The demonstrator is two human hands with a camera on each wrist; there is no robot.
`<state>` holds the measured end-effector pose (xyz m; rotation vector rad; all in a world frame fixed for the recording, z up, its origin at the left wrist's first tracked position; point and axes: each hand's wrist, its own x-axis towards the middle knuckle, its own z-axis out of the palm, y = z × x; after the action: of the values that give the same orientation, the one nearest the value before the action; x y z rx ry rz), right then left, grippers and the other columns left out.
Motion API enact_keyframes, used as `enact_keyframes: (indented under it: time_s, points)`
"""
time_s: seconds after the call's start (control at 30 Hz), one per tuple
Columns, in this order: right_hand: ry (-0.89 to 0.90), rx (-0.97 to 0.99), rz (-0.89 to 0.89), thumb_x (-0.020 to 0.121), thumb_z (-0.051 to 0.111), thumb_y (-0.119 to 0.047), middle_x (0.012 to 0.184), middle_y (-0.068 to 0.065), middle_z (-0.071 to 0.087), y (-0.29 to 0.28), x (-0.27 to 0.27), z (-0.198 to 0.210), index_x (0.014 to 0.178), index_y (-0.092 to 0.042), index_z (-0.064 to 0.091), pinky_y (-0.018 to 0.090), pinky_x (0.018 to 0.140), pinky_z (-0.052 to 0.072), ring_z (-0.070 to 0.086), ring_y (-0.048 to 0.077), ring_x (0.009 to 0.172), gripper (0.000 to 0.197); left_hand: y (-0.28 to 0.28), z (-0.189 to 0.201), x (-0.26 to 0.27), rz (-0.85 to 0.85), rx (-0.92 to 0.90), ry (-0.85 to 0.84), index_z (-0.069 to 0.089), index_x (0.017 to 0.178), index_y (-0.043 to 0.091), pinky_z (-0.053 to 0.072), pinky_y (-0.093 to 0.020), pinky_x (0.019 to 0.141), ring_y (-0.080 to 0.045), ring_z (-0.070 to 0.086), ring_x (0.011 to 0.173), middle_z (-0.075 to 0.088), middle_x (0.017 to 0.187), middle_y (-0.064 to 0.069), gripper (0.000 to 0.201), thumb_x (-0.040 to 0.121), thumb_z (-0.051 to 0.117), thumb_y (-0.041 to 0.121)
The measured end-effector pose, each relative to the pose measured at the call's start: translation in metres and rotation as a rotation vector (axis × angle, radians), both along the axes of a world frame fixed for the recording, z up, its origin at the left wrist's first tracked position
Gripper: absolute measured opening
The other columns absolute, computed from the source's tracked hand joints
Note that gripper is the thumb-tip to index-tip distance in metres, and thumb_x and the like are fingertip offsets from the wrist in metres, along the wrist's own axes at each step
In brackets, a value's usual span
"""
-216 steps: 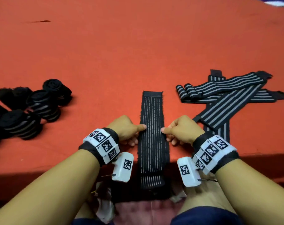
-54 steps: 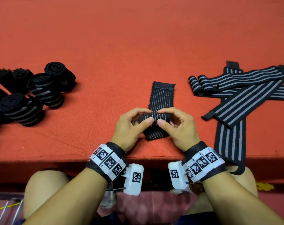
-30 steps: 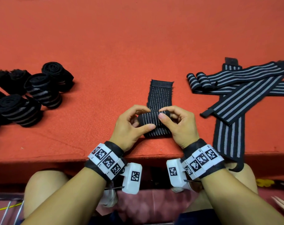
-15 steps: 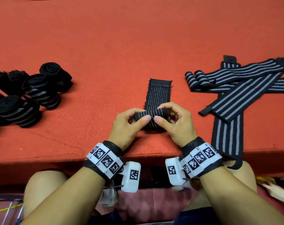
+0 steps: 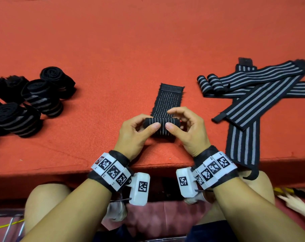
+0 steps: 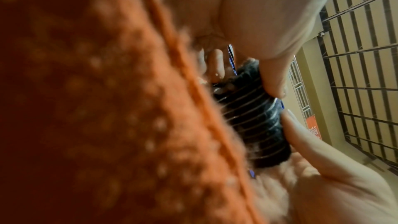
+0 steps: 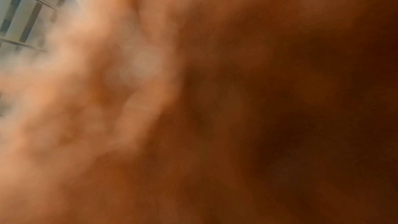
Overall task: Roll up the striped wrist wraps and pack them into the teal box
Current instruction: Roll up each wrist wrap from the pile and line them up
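Observation:
A black wrist wrap with thin grey stripes (image 5: 168,100) lies lengthwise on the red cloth, its near end wound into a small roll (image 5: 161,122). My left hand (image 5: 139,128) pinches the roll's left end and my right hand (image 5: 181,126) pinches its right end, thumbs on the near side. In the left wrist view the roll (image 6: 252,120) sits between both thumbs just above the cloth. The right wrist view is a blur of skin and cloth. No teal box is in view.
Several rolled wraps (image 5: 34,98) lie in a heap at the left. Flat striped wraps (image 5: 253,95) lie crossed at the right, one hanging over the table's front edge (image 5: 43,173). My knees are below the edge. Another person's hand (image 5: 296,203) shows at lower right.
The roll has grown and travelled away from me along the wrap, leaving a shorter flat stretch. My fingers have shifted round the roll. The heap and flat wraps have not moved.

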<state>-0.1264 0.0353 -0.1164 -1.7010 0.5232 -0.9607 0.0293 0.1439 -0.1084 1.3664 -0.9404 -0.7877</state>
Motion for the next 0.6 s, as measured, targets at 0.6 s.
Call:
enact_keyframes:
  time_s: [0.6]
  points:
    - [0.017,0.017,0.09,0.079,0.08,-0.02,0.1,-0.002,0.065,0.0006,-0.0004,-0.0012,0.104,-0.011,0.069,0.023,0.079,0.048,0.06,0.009,0.092,0.029,0.0024,0.0016,-0.0023,0.024,0.02,0.019,0.076,0.091,0.024,0.061,-0.058,0.072,-0.026,0.069,0.084,0.072,0.085,-0.006,0.012,0.081,0.082,0.029]
